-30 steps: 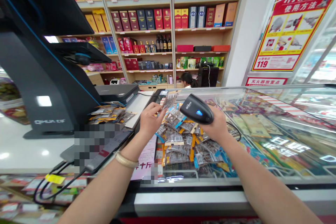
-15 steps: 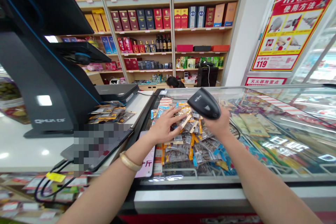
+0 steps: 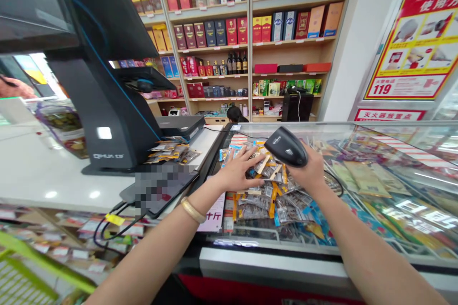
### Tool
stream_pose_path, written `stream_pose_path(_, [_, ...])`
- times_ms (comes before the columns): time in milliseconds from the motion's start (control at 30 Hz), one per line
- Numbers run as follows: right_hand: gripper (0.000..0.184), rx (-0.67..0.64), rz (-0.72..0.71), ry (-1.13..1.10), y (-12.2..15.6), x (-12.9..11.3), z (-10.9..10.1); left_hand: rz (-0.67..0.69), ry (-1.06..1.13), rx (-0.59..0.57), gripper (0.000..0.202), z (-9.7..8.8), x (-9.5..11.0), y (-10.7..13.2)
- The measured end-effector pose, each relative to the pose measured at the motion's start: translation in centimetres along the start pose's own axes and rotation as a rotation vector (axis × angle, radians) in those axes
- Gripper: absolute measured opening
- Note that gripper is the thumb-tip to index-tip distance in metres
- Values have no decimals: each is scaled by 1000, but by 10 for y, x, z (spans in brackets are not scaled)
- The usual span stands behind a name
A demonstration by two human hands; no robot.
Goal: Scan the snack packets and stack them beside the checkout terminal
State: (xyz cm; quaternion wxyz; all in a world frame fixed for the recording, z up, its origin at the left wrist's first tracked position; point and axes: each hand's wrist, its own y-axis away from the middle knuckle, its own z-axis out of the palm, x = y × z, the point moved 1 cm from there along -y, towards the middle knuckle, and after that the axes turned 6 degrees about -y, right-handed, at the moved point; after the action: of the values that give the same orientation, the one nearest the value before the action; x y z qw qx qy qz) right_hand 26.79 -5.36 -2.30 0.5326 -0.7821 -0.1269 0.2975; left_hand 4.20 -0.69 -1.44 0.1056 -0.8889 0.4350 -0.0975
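Note:
My left hand (image 3: 240, 170) lies with fingers spread over a pile of small snack packets (image 3: 255, 205), touching those on top. The packets are clear with orange and blue edges and rest on the glass top of a display freezer (image 3: 343, 133). Gripped in my right hand (image 3: 310, 171) is a black barcode scanner (image 3: 286, 147), held above the pile with its head pointing away and to the left. Its cable loops down by the wrist. Beneath my left wrist a phone or card with pink writing (image 3: 213, 214) lies on the glass edge.
On the white counter (image 3: 43, 171) to the left stands a dark checkout terminal (image 3: 107, 119). Beside it are more snack packets (image 3: 171, 151) and a tablet-like device (image 3: 175, 190) with cables. A green basket (image 3: 28, 267) is at lower left. Shelves of boxes (image 3: 214, 33) and a person's head (image 3: 236, 114) are behind.
The view has turned left, so everything sits further right and the green basket has come in. My left hand stays spread on the packets; my right still holds the scanner.

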Motion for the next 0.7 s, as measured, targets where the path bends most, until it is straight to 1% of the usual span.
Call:
stream_pose_path(67, [24,2,-2,-6,0,0,0,-43,-12,70,74,-6,-3,6])
stream_pose_path(133, [21,2,-6,-16,0,-1,0,-103,-38,178,66,-14,-13,15])
stream_pose_path(200, [19,-3,-5,-21,-1,-1,0,-166,-86,267,60,-24,-31,27])
stream_pose_path(267, [17,-9,-6,-19,-1,-2,-1,-220,-158,298,56,-38,-58,42])
stream_pose_path(367, [15,-27,-19,-10,-1,-3,0,-328,-314,249,49,-62,-105,67])
stream_pose_path(400, [15,-32,-25,-7,-1,-3,0,-372,-354,214,50,-70,-121,76])
stream_pose_path(500, [14,-48,-54,-5,0,-5,0,-499,-423,112,53,-88,-158,96])
stream_pose_path(533, [14,-53,-62,-5,0,-6,1,-531,-439,89,54,-91,-166,101])
stream_pose_path(600, [17,-63,-76,-5,0,-7,1,-583,-481,39,54,-94,-175,106])
stream_pose_path(700, [23,-67,-90,-12,1,-8,2,-647,-546,-52,48,-96,-175,107])
